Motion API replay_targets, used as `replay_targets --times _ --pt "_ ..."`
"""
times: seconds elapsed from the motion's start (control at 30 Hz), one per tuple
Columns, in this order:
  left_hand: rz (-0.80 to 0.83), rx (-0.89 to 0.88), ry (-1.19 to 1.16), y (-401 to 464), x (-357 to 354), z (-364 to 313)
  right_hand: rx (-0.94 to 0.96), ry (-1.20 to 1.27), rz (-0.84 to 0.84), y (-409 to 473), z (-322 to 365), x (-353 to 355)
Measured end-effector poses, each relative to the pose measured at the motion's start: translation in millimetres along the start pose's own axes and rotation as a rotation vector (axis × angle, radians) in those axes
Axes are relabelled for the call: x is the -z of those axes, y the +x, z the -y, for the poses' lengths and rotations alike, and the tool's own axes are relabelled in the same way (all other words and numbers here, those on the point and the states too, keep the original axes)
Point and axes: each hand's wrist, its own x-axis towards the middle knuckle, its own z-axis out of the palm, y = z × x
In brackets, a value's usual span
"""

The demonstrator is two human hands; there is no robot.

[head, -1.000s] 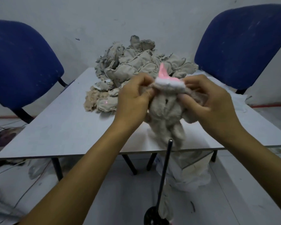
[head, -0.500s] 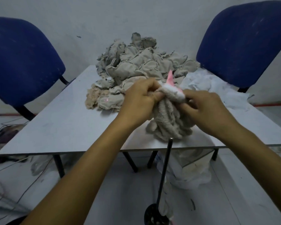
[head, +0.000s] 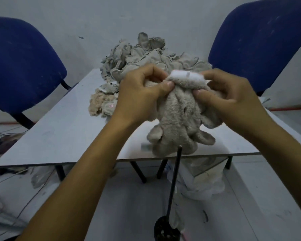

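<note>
Two hands, the left hand [head: 139,96] and the right hand [head: 229,101], are pinching one fuzzy grey toy [head: 179,119] over one table's [head: 59,133] near edge, while one cloth pile [head: 137,56] and two blue chairs [head: 21,66] [head: 257,40] are sitting behind.

fabric pile [head: 142,56] — on table [head: 59,133] | left chair [head: 21,70] | right chair [head: 261,40] | black rod [head: 174,180]

beige plush toy skin [head: 179,117], hanging limp, white-rimmed
</note>
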Motion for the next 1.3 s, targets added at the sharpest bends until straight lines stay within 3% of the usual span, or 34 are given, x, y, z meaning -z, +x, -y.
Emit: replay_targets --times 0.07,0.17,0.33,0.53,0.73,0.83,0.9,0.97,1.17,1.3 --pt "0.136 0.057 0.001 0 7 1 -0.07 0.017 0.08 0 -2 -1" --pt "0.197 0.169 -0.022 0 12 12 -0.138 0.053 0.136 2 -8 -6" --pt "0.219 0.225 0.244 1 5 55 -0.246 0.066 0.165 7 -37 -26" --pt "0.307 0.207 0.541 6 -27 100 -0.225 -0.465 0.225 40 -97 -77" --pt "0.339 0.243 0.483 8 -41 112 -0.137 -0.744 0.092 75 -111 -104" --pt "0.22 0.323 0.397 5 -35 111 -0.064 -0.447 -0.02 71 -91 -97" --pt "0.101 0.316 0.341 4 -35 99 -0.158 -0.184 -0.079 64 -66 -80" --pt "0.046 0.262 0.236 6 -37 83 -0.278 0.084 -0.013 53 -46 -58" --pt "0.308 0.246 0.053 -2 -26 60 -0.4 0.507 0.07 8 -36 -20" --pt "0.394 0.197 0.028 -5 -30 50 -0.424 0.402 0.178 -6 -48 -16"
